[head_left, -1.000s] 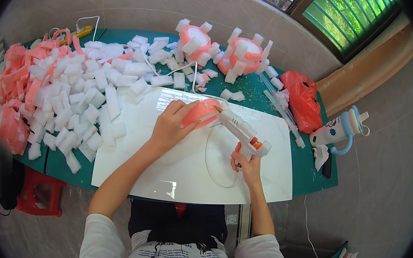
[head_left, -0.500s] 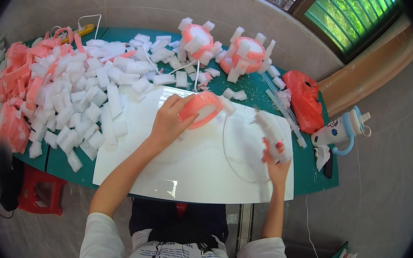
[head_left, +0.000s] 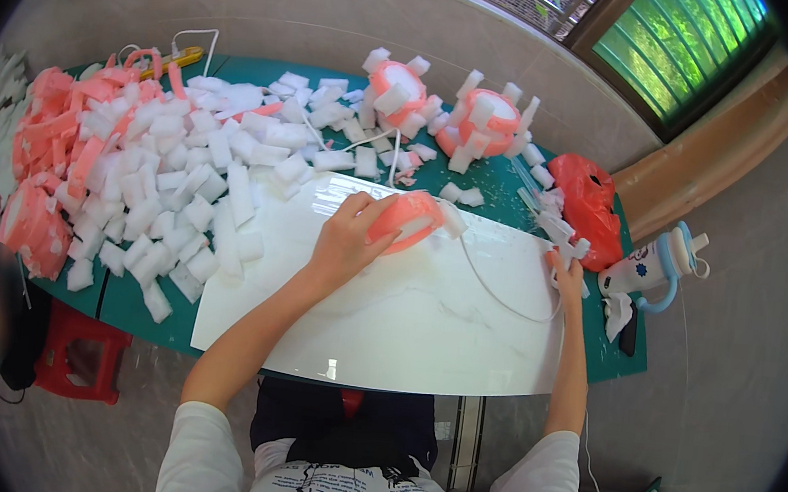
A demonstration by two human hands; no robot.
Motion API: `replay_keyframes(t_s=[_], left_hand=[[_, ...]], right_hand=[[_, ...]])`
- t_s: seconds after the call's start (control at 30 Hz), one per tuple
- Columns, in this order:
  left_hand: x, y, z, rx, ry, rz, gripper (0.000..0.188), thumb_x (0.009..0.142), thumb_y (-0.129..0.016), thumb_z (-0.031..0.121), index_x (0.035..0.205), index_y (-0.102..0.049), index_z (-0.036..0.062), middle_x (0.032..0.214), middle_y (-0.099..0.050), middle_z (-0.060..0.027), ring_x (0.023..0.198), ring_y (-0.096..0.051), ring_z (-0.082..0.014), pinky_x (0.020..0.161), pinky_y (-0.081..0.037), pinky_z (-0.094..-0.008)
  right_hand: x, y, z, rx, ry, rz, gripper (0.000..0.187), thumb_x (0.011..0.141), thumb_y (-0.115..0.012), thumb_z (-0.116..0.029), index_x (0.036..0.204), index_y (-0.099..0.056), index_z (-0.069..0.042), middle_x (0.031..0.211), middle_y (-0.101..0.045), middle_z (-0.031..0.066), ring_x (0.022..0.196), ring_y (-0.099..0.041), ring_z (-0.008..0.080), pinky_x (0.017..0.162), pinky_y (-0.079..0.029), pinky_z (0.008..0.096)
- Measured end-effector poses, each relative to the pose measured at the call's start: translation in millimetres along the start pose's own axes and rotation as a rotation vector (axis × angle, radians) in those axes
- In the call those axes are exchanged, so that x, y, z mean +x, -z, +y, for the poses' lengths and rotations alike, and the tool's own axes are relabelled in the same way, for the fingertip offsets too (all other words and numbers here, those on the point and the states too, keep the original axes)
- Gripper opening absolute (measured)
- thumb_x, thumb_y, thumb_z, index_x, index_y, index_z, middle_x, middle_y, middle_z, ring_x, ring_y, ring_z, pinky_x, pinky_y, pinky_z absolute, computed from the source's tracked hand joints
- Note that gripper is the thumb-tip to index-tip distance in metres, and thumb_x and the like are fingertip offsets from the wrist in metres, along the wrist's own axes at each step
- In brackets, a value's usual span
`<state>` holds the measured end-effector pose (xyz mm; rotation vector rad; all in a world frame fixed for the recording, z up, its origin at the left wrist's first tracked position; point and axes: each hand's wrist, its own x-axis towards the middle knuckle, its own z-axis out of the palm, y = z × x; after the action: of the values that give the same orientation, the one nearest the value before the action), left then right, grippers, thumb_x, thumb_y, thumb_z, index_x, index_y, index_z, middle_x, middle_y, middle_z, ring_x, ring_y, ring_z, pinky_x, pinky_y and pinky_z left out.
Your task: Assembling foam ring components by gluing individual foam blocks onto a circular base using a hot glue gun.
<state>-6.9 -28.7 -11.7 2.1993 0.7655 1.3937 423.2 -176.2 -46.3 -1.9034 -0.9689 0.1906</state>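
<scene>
Over the far part of the white board (head_left: pixel 376 330), my left hand (head_left: pixel 349 245) pinches a pink foam piece (head_left: pixel 410 215), a white block (head_left: pixel 453 218) at its right end. By the board's right edge, my right hand (head_left: pixel 567 270) meets a glue gun (head_left: pixel 557 229); I cannot tell whether its fingers grip. White foam chunks (head_left: pixel 172 189) heap left of the board.

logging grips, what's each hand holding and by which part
The left hand grips the rounded pink-and-white foam piece by its left side; the right hand holds the white plastic glue gun, apparently by its handle.
</scene>
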Motion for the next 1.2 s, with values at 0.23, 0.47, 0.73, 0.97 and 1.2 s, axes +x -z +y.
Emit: replay_keyframes(t_s=[0.23, 0.47, 0.73, 0.97, 1.2], left_hand=[[-3, -2, 0, 0.034, -0.023, 0.01, 0.044, 0.071, -0.071, 0.018, 0.111, -0.058, 0.0067, 0.086, -0.052, -0.0102, 0.08, -0.054, -0.0253, 0.068, -0.047, -0.0326], [-4, 0, 0, -0.013, -0.023, -0.014, 0.046, 0.071, -0.07, 0.017, 0.114, -0.055, 0.0089, 0.089, -0.051, -0.0091, 0.086, -0.052, -0.0248, 0.07, -0.047, -0.033], [-1, 2, 2, -0.014, -0.036, -0.036, 0.045, 0.071, -0.069, 0.017, 0.113, -0.055, 0.0081, 0.089, -0.051, -0.0088, 0.087, -0.052, -0.0247, 0.07, -0.047, -0.0334], [0, 2, 2, 0.001, -0.119, 0.01, 0.047, 0.07, -0.069, 0.014, 0.113, -0.054, 0.006, 0.092, -0.05, -0.0106, 0.089, -0.052, -0.0269, 0.07, -0.048, -0.0344], [-2, 1, -2, -0.041, -0.083, -0.009, 0.047, 0.069, -0.069, 0.012, 0.113, -0.053, 0.0047, 0.094, -0.05, -0.0113, 0.09, -0.053, -0.0273, 0.071, -0.048, -0.0347]], right_hand=[[8, 22, 10, -0.278, 0.02, -0.077, 0.038, 0.079, -0.067, -0.029, 0.102, -0.06, 0.002, 0.081, -0.062, 0.0078, 0.068, -0.053, 0.01, 0.059, -0.042, 0.0253], [-19, 49, -20, -0.481, 0.253, -0.073, 0.041, 0.078, -0.067, -0.026, 0.103, -0.057, 0.005, 0.083, -0.063, 0.0134, 0.069, -0.058, 0.0185, 0.061, -0.045, 0.0294], [-149, -26, -270, -0.354, 0.405, -0.512, 0.025, 0.073, -0.066, -0.004, 0.097, -0.06, 0.002, 0.089, -0.063, 0.0152, 0.069, -0.06, 0.0302, 0.066, -0.048, 0.0313], [-222, -209, -355, 0.179, 0.987, -0.88, 0.027, 0.072, -0.061, -0.001, 0.099, -0.057, -0.002, 0.096, -0.056, 0.0109, 0.088, -0.055, 0.0277, 0.073, -0.045, 0.0349], [-249, -365, -379, -0.059, 1.408, -0.759, 0.033, 0.069, -0.064, -0.005, 0.102, -0.059, -0.007, 0.101, -0.058, 0.0084, 0.1, -0.051, 0.0223, 0.076, -0.041, 0.0353]])
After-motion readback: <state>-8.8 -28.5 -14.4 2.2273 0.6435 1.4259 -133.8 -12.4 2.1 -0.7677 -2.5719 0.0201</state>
